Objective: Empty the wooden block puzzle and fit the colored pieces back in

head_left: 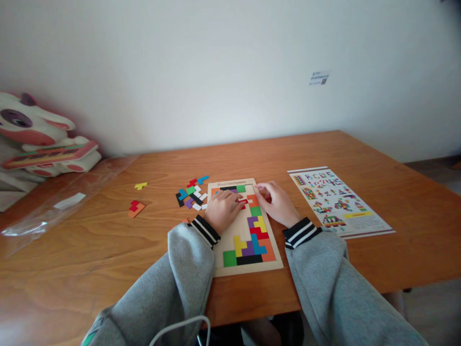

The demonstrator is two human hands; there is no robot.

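Observation:
A wooden puzzle board lies on the table before me, its right side and lower end partly filled with coloured block pieces. My left hand reaches over its upper half, with thumb and forefinger closed about a small red puzzle piece. Part of the board's left side is hidden beneath this hand. My right hand rests at the board's upper right edge, fingers curled and fingertips against the frame. Near the lower end sit a green square piece and a yellow piece.
Loose pieces in several colours are heaped left of the board. Farther left lie a yellow piece and an orange piece touching a red one. A printed sheet lies right, a clear plastic bag left, by a cow-shaped toy keyboard.

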